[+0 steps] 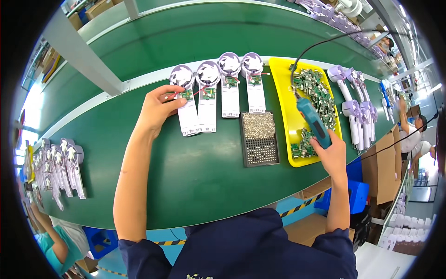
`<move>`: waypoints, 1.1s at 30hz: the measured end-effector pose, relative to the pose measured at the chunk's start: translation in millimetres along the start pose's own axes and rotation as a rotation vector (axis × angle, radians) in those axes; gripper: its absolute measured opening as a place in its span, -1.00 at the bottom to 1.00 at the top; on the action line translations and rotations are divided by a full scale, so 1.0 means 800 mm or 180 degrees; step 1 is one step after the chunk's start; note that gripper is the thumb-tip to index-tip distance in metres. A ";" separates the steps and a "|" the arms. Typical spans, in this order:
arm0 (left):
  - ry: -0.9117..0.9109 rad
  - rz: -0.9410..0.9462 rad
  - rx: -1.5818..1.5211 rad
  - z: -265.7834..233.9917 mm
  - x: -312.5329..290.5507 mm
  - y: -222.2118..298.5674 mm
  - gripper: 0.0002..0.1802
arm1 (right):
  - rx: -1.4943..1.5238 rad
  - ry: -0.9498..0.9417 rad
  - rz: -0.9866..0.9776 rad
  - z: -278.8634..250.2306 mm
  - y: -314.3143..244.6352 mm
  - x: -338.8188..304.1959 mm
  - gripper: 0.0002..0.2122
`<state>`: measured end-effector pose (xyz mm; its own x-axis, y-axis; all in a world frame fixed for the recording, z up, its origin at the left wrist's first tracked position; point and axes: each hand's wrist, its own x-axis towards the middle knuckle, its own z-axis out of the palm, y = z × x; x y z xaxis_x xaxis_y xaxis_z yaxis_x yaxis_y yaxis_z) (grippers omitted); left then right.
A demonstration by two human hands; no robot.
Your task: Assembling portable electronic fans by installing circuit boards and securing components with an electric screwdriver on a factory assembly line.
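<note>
Navy shirt [241, 242] foremost, the worker wraps the right hand [332, 154] around a teal electric screwdriver [314, 122] over the yellow tray [285, 100]; left of that tray, the half-curled left hand [158, 108] reaches the leftmost fan housing [188, 119], its grip hard to tell.

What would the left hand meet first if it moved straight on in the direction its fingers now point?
Most likely the green circuit board on the leftmost fan in the row of four; depth is unclear, so the left hand may already touch it.
</note>
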<state>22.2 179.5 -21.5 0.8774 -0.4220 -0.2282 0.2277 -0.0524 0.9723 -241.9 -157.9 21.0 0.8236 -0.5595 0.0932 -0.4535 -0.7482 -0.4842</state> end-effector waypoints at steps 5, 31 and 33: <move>-0.0158 -0.0082 0.0051 -0.001 0.009 0.003 -0.67 | 0.1341 0.0241 0.0059 -0.007 -0.007 0.000 -0.84; -0.0305 0.1938 0.0816 0.112 -0.211 -0.048 -0.62 | 0.5074 -0.1787 0.1551 0.105 -0.135 -0.134 -0.87; -0.0079 0.1749 0.0491 0.108 -0.215 -0.057 -0.69 | 0.4215 -0.1779 0.1450 0.104 -0.137 -0.136 -0.82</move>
<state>-176.0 176.0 -22.1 0.8390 -0.4455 0.3124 -0.3251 0.0500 0.9443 -253.6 14.4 -8.4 0.8594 -0.2164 -0.4632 -0.3237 0.4709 -0.8207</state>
